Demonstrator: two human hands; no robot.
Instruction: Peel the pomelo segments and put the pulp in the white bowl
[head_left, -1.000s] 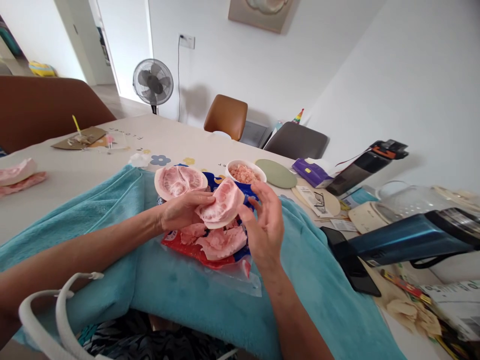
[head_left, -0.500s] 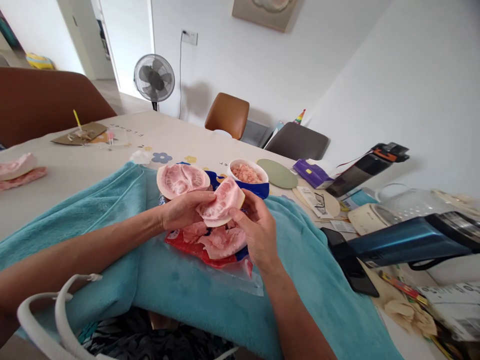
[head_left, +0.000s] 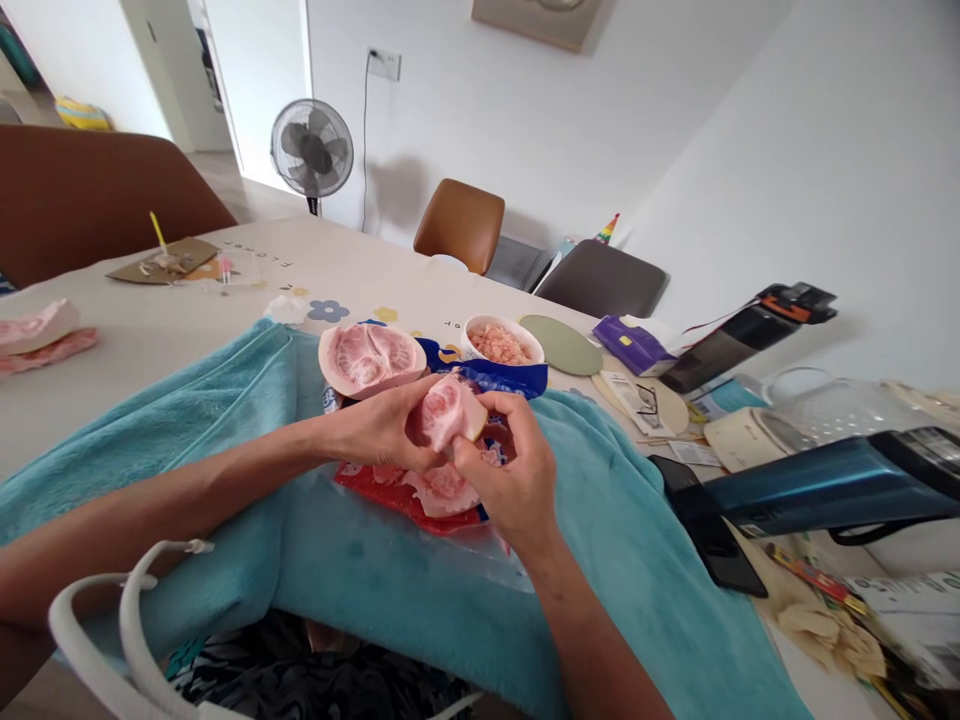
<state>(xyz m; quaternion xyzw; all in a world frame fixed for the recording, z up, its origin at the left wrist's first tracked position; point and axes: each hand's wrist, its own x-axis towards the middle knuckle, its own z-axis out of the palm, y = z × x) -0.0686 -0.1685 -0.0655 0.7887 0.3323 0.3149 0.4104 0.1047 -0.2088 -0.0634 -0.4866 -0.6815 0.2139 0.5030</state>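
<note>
Between both hands is a piece of pomelo rind, pink and pithy inside. My left hand grips its left side, fingers behind and thumb in front. My right hand pinches its right edge between thumb and fingers. Below them, torn pink membrane scraps lie on a red and blue plastic bag. Just behind my left hand sits a hollowed pomelo half, its pink inside facing up. A white bowl of pink pulp stands behind my right hand.
A teal towel covers the near table. On the right are a phone, a blue bottle, a black bottle and a purple pack. More rind lies far left.
The rind piece has turned and folded inward, its inner face now narrower. My left hand has closed further around it, its thumb now lower. The view has shifted slightly.
</note>
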